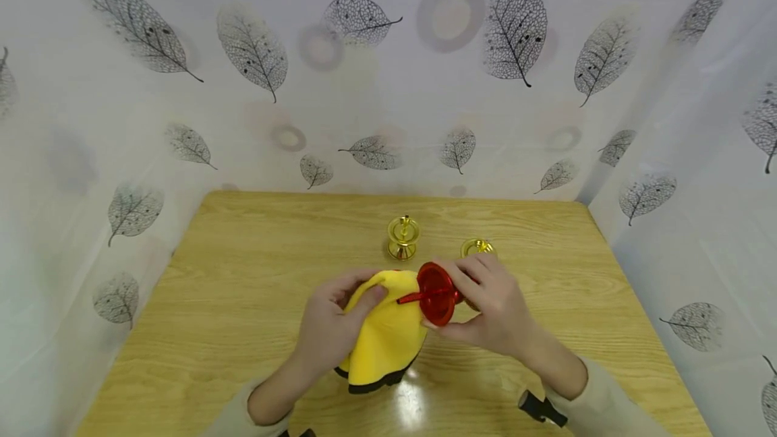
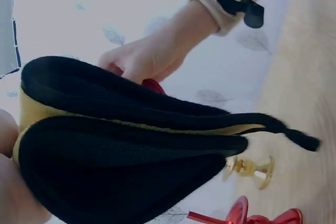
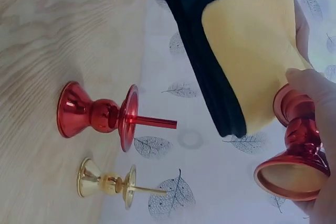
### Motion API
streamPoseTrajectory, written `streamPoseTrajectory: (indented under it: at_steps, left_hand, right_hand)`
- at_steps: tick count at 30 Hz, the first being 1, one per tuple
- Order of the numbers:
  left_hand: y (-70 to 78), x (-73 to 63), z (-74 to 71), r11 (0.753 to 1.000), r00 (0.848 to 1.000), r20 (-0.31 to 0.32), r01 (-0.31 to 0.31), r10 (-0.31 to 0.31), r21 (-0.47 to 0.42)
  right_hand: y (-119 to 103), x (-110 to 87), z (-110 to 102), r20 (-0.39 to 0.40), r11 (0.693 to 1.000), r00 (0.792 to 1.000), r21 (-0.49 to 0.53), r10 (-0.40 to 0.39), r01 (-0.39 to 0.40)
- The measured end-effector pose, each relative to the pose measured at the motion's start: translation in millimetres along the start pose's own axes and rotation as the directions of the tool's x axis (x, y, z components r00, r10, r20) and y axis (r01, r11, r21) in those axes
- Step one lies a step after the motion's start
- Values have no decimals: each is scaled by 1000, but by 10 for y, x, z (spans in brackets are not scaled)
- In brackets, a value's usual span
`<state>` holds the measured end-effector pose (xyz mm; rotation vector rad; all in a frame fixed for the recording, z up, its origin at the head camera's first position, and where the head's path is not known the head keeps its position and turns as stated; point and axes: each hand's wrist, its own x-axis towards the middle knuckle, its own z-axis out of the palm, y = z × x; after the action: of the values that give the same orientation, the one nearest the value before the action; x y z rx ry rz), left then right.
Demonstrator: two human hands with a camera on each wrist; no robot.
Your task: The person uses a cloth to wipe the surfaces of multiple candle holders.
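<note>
My left hand (image 1: 330, 326) holds a folded yellow cloth (image 1: 391, 336) with black edging, thumb on top and fingers behind. In the left wrist view the cloth's black border (image 2: 121, 166) fills much of the frame. My right hand (image 1: 494, 305) grips a shiny red candlestick (image 1: 438, 299), tilted sideways in the air so its spike points left across the cloth. Its plate meets the cloth's right side. In the right wrist view the candlestick's hollow base (image 3: 294, 179) faces the camera, and my thumb lies near its plate.
Two gold candlesticks (image 1: 403, 238) stand on the wooden table (image 1: 261, 255); the right one (image 1: 478, 246) is partly behind my right hand. Another red candlestick (image 3: 105, 115) stands upright, mostly hidden by the cloth in the head view. A leaf-patterned curtain (image 1: 376, 106) surrounds the table's back and sides.
</note>
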<state>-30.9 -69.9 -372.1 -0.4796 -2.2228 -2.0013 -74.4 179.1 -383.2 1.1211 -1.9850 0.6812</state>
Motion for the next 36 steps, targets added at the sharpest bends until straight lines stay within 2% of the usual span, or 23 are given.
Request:
streamPoseTrajectory:
  at_steps: [2,3,6,8,10,13,16,17,19,21,23,25,27,30,33,36]
  left_hand:
    - [-9,-12,-2,995,995,-30,-95,94,-18]
    - [-21,-16,3,988,987,-42,-156,156,-17]
    - [-79,-12,30,940,938,-64,-342,340,-19]
    - [-129,-9,55,907,904,-81,-422,419,-14]
    - [-180,-8,77,887,883,-98,-461,459,-7]
    - [-251,-18,106,881,878,-97,-473,469,-23]
    - [-305,-24,128,862,861,-61,-507,505,-19]
    - [-318,-22,134,849,848,-42,-529,528,-14]
    - [-334,-10,146,811,811,-5,-585,585,22]
    - [-333,7,157,768,772,33,-635,635,80]
    - [-327,23,170,736,749,76,-661,658,142]
    - [-314,33,176,717,745,121,-666,657,205]
    - [-305,35,176,703,749,164,-661,642,264]
    - [-295,32,172,686,753,211,-657,624,314]
    - [-288,29,177,662,748,227,-660,624,356]
    - [-274,29,195,646,751,217,-651,623,398]
  right_hand:
    - [-23,-4,-4,15,992,997,106,74,-76]
    - [-41,-11,-5,34,979,993,162,116,-121]
    - [-104,-42,-3,121,916,962,295,246,-272]
    - [-143,-65,1,179,862,931,354,319,-364]
    - [-167,-82,8,216,813,902,394,372,-430]
    - [-179,-96,26,243,734,875,476,419,-484]
    - [-176,-99,44,242,697,867,518,436,-496]
    - [-175,-98,48,239,699,866,515,439,-496]
    - [-176,-95,55,227,724,872,488,434,-488]
    - [-183,-90,60,210,763,879,437,428,-476]
    - [-191,-89,63,188,806,887,371,421,-461]
    - [-197,-88,68,166,851,898,288,408,-439]
    - [-198,-85,76,140,898,916,192,375,-397]
    - [-193,-84,93,109,946,943,53,313,-320]
    - [-190,-89,111,90,967,964,-80,249,-242]
    - [-193,-84,131,73,964,980,-207,185,-166]
